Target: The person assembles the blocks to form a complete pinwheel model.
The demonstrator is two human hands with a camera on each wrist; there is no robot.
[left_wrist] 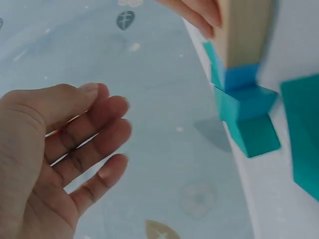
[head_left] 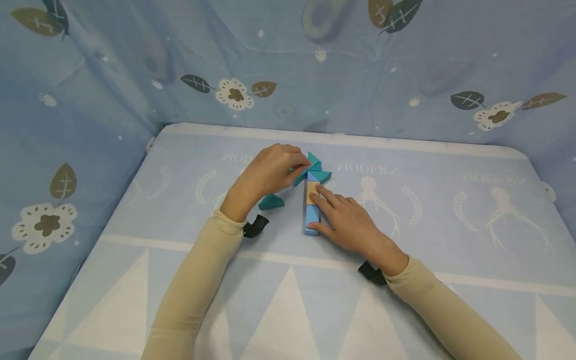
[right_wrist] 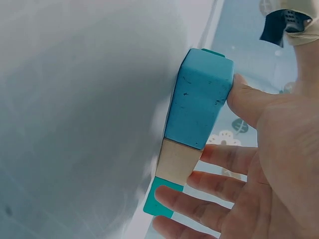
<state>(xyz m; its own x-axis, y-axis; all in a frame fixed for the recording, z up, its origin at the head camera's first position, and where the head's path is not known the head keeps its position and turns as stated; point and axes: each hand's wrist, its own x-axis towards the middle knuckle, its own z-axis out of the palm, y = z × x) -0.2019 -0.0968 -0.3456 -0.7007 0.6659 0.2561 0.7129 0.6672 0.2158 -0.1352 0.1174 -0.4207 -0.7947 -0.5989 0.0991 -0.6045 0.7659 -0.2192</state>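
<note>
A row of blocks lies on the table: a blue block (head_left: pixel 312 219) nearest, a wooden block (head_left: pixel 311 193) beyond it, then a small blue triangle (head_left: pixel 312 176). Several teal triangular blocks (head_left: pixel 321 176) fan out around the far end. My left hand (head_left: pixel 275 166) hovers by the fan's left side, fingers loosely bent; the left wrist view shows nothing between thumb and fingers. Along the row's right side, my right hand (head_left: pixel 350 220) rests its extended fingers against the wooden block, its thumb touching the blue block (right_wrist: pixel 199 102) near the end.
One loose teal triangular block (head_left: pixel 271 202) lies left of the row, below my left wrist. A black strap piece (head_left: pixel 255 226) hangs at the left cuff, another (head_left: pixel 372 273) at the right. Patterned blue cloth (head_left: pixel 288 60) rises behind the table's far edge.
</note>
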